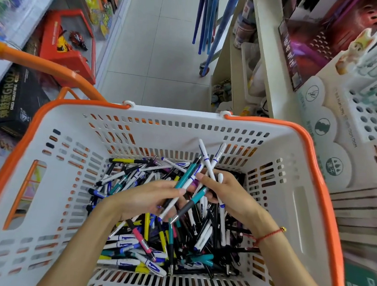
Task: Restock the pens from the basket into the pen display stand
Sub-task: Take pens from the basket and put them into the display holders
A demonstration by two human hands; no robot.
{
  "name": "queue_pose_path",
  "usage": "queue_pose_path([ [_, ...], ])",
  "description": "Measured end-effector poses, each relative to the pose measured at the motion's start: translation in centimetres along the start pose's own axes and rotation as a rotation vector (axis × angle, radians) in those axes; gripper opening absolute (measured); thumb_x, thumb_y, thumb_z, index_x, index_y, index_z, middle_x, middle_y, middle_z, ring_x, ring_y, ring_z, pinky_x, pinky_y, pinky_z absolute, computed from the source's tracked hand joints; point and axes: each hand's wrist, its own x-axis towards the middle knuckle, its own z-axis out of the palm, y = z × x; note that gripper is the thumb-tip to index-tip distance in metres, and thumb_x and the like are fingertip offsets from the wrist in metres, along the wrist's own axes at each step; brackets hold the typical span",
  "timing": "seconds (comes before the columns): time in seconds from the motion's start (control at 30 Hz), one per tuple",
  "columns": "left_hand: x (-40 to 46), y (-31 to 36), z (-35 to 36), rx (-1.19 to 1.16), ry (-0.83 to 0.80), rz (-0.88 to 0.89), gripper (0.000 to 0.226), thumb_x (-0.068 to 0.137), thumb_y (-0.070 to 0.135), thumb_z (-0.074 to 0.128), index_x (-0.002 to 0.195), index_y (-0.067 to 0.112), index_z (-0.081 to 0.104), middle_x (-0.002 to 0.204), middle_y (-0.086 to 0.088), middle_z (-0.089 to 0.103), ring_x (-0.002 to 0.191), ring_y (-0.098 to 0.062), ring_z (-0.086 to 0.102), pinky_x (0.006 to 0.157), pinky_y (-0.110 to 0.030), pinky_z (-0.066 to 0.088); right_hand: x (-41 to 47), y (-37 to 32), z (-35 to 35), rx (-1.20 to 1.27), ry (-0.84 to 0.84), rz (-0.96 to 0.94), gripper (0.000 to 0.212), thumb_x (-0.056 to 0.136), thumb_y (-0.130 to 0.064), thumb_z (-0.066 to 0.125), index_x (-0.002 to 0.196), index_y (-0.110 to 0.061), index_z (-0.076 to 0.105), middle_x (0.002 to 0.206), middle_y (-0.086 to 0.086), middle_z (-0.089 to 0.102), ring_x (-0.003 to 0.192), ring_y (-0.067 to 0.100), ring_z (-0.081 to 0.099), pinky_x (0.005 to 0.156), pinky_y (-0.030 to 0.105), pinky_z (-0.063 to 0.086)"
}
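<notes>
A white basket with an orange rim fills the lower view, and a heap of loose pens covers its bottom. Both my hands are inside it, above the heap. My left hand pinches a teal-and-white pen near its middle. My right hand grips a small bunch of white and teal pens that stick up and away from me. The white pen display stand with rows of round holes stands at the right, on a shelf beside the basket.
An orange basket handle arcs at the upper left. Boxed toys line the left shelves, among them a red box. Cream shelving rises at the right. Blue poles stand on the tiled aisle floor ahead.
</notes>
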Motion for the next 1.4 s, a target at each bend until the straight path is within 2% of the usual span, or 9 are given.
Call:
queue_pose_path([
  [0.13,0.0,-0.5,-0.9,-0.250,-0.041,0.001,0.047,0.095,0.027,0.049,0.140,0.014,0.045,0.066,0.008,0.040,0.051,-0.004,0.031,0.046,-0.014,0.028,-0.4,-1.0,0.1,0.161,-0.009,0.023,0.020,0.099,-0.017,0.051,0.102,0.002,0.054,0.066,0.012,0.042,0.044,0.003,0.047,0.044,0.014,0.028],
  [0.33,-0.7,-0.6,-2.2,-0.232,0.270,-0.077,0.026,0.098,0.018,0.052,0.123,0.016,0.058,0.111,-0.001,0.072,0.091,-0.016,0.072,0.071,-0.032,0.061,-0.8,-1.0,1.0,-0.063,0.154,-0.040,0.029,0.098,-0.029,0.051,0.090,-0.001,0.052,0.064,0.001,0.043,0.048,0.004,0.041,0.049,0.014,0.038],
  [0.6,-0.8,-2.0,-0.8,-0.571,0.260,-0.076,0.034,0.096,0.015,0.036,0.124,0.006,0.051,0.065,0.003,0.032,0.053,-0.007,0.022,0.041,-0.018,0.020,-1.4,0.1,3.8,0.200,0.384,-0.131,0.021,0.100,-0.025,0.049,0.092,-0.006,0.050,0.062,-0.003,0.043,0.051,0.003,0.041,0.051,0.016,0.039],
  [0.73,-0.5,-1.1,2.3,-0.803,0.305,0.193,0.041,0.091,0.020,0.056,0.131,0.013,0.051,0.061,-0.007,0.044,0.045,-0.006,0.033,0.040,-0.015,0.026,-1.6,1.2,5.1,0.439,0.239,0.001,0.018,0.100,-0.023,0.050,0.091,-0.008,0.050,0.060,-0.002,0.044,0.050,0.007,0.040,0.055,0.020,0.037],
  [0.77,-0.3,-0.9,2.9,-0.758,0.346,0.257,0.040,0.090,0.025,0.056,0.129,0.014,0.057,0.064,0.001,-0.002,0.046,-0.010,0.047,0.042,-0.014,0.033,-1.7,1.4,5.5,0.471,0.187,0.013,0.016,0.100,-0.023,0.051,0.094,-0.008,0.050,0.062,-0.001,0.043,0.051,0.006,0.041,0.057,0.019,0.039],
  [0.8,-0.2,-0.8,3.2,-0.667,0.405,0.295,0.040,0.092,0.031,0.054,0.127,0.013,0.061,0.120,-0.034,0.022,0.053,-0.016,0.060,0.045,-0.014,0.039,-1.7,1.5,5.8,0.461,0.139,0.024,0.016,0.100,-0.023,0.051,0.097,-0.008,0.050,0.063,-0.001,0.042,0.051,0.005,0.041,0.056,0.018,0.039],
  [1.0,0.2,-2.4,-0.4,-0.462,0.887,0.271,0.048,0.085,0.057,0.042,0.072,0.015,0.060,0.055,0.000,0.056,0.059,-0.018,0.057,0.067,-0.034,0.044,-1.4,-0.3,3.0,-0.021,-0.203,0.172,0.030,0.099,-0.029,0.049,0.109,-0.008,0.068,0.071,-0.005,0.057,0.058,0.008,0.049,0.057,0.020,0.038],
  [1.1,0.5,-3.4,-1.4,-0.585,0.761,0.270,0.041,0.095,0.044,0.043,0.072,0.010,0.050,0.080,-0.002,0.069,0.075,-0.009,0.070,0.084,-0.030,0.051,-1.6,-1.1,2.3,-0.170,-0.314,0.085,0.024,0.101,-0.030,0.047,0.102,-0.016,0.067,0.071,-0.002,0.061,0.059,0.010,0.052,0.055,0.023,0.037],
  [1.4,0.2,-0.9,2.3,-0.403,0.557,0.142,0.042,0.077,0.055,0.062,0.087,0.015,0.069,0.047,0.003,0.022,0.035,-0.008,0.021,0.040,-0.019,0.022,-1.5,-0.2,3.4,-0.206,-0.492,0.069,0.027,0.100,-0.027,0.052,0.083,-0.015,0.069,0.065,0.003,0.059,0.058,0.019,0.051,0.061,0.035,0.039],
])
